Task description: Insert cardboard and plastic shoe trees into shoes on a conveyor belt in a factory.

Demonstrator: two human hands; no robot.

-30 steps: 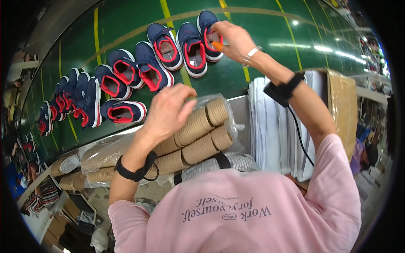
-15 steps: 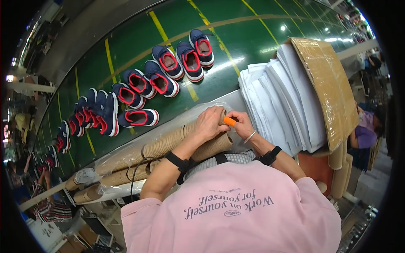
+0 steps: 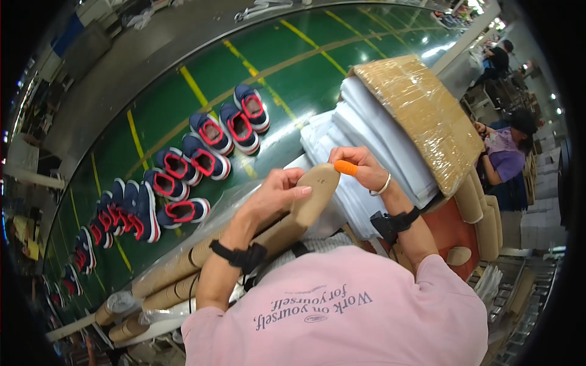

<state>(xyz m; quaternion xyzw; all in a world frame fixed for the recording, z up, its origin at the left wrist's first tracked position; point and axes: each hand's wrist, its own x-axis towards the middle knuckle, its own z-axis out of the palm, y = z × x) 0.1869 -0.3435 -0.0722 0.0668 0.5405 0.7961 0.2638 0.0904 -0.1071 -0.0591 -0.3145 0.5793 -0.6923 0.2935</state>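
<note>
Both hands grasp a tan insole point(image 3: 312, 194): left hand point(image 3: 278, 192) at its side, right hand point(image 3: 360, 168) at its tip. It looks light and bendy, best gripped by the edges.

Green conveyor belt point(image 3: 287, 73) with yellow lines is curving across the room, glaring under overhead light. Grey floor point(image 3: 140, 49) is lying beyond it. A seated co-worker point(image 3: 510, 152) is bending over at far right.
</note>
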